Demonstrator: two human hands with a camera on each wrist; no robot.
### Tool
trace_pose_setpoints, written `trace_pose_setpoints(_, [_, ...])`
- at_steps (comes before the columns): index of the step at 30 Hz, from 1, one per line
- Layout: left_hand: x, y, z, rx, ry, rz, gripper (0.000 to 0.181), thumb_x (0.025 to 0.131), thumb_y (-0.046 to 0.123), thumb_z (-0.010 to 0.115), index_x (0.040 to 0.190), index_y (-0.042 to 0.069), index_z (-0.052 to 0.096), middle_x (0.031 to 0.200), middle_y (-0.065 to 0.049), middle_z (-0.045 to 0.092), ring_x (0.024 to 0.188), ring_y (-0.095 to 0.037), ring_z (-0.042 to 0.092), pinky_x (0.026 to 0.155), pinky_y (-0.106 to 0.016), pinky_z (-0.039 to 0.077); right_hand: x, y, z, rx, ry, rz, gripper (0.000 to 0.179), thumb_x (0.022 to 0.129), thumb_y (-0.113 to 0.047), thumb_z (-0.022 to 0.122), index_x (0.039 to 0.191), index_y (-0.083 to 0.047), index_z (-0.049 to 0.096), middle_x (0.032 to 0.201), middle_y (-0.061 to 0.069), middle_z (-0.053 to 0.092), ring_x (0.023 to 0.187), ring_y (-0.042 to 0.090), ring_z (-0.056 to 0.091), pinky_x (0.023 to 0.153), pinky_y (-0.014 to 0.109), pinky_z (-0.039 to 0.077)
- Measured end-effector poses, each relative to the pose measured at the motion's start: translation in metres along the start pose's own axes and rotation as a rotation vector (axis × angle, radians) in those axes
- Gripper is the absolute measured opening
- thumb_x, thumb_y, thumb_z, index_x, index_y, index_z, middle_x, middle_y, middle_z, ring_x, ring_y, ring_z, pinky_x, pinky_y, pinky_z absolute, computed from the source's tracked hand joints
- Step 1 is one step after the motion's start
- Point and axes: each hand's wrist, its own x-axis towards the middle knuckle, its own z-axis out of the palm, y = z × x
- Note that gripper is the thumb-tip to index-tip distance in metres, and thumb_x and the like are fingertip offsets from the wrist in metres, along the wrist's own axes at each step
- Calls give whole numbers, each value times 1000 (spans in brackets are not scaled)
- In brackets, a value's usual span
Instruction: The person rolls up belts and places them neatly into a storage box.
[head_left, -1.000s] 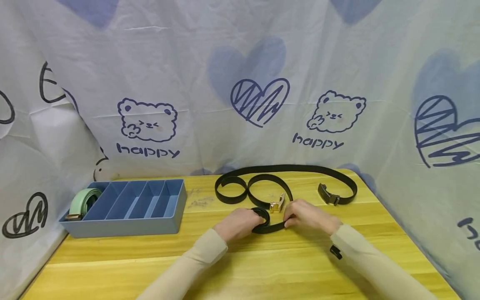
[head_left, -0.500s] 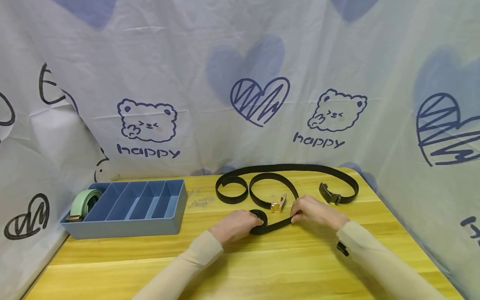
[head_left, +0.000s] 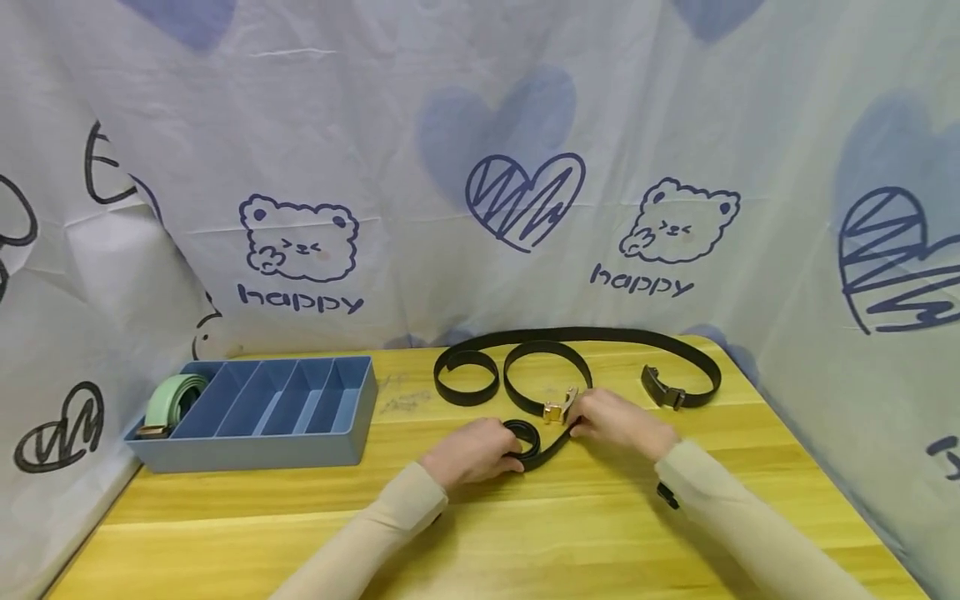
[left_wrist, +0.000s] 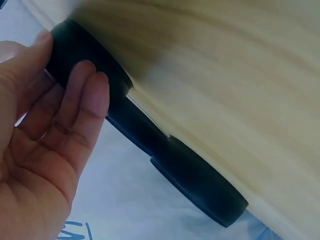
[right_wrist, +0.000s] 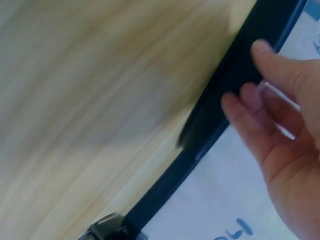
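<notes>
A black belt with a gold-toned buckle [head_left: 553,412] lies on the wooden table in front of the person. Its near end is wound into a small coil [head_left: 527,433], which the left hand [head_left: 474,452] holds from the left. In the left wrist view, the thumb and fingertips touch the coiled black strap [left_wrist: 92,55]. The right hand [head_left: 617,421] pinches the same strap a short way to the right, close to the buckle. Its thumb and fingers meet the black strap [right_wrist: 215,110] in the right wrist view. Beyond the right hand, the strap curves back in a standing loop.
A second black belt [head_left: 577,334] stretches along the table's back, one end curled, its dark buckle [head_left: 663,392] at the right. To the left stands a blue divided box [head_left: 247,454]; a rolled light-green belt [head_left: 171,400] sits in its leftmost compartment. A printed curtain [head_left: 412,250] hangs behind.
The right hand first drew the strap rightward, then came back left toward the buckle. The strap between the hands went from straight to curved. The left hand keeps to the coil, its fingers shifting slightly.
</notes>
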Motion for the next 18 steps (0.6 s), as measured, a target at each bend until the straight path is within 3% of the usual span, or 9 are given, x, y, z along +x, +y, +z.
trace_pose_setpoints(5, [0,0,1,9,2,-16,22,94,37,71,78,21,72,70,12,68,62,-2,60,65,-20,51,2,-17,6,18,-11,73,35,89,-26,77,116,-7,66,107,6,73,94,19,70,86,37,58])
trace_pose_setpoints(9, [-1,-1,2,-13,-13,-29,20,93,36,72,80,22,74,71,12,69,60,0,58,62,-18,48,3,-31,12,43,-10,-1,45,92,-27,74,132,-11,61,119,4,70,101,17,70,89,35,58])
trace_pose_setpoints(13, [-2,-1,3,-23,-13,-34,17,93,36,71,83,23,75,73,12,70,59,1,57,60,-16,46,6,-40,15,-11,20,-92,36,92,-28,74,125,-16,70,122,2,67,105,16,68,93,35,57])
trace_pose_setpoints(18, [-2,-2,2,-33,-4,-13,16,93,34,72,83,22,76,73,12,70,58,1,55,58,-16,44,9,-45,14,-31,-11,-69,32,91,-38,73,115,-17,74,130,6,65,115,21,67,98,38,55])
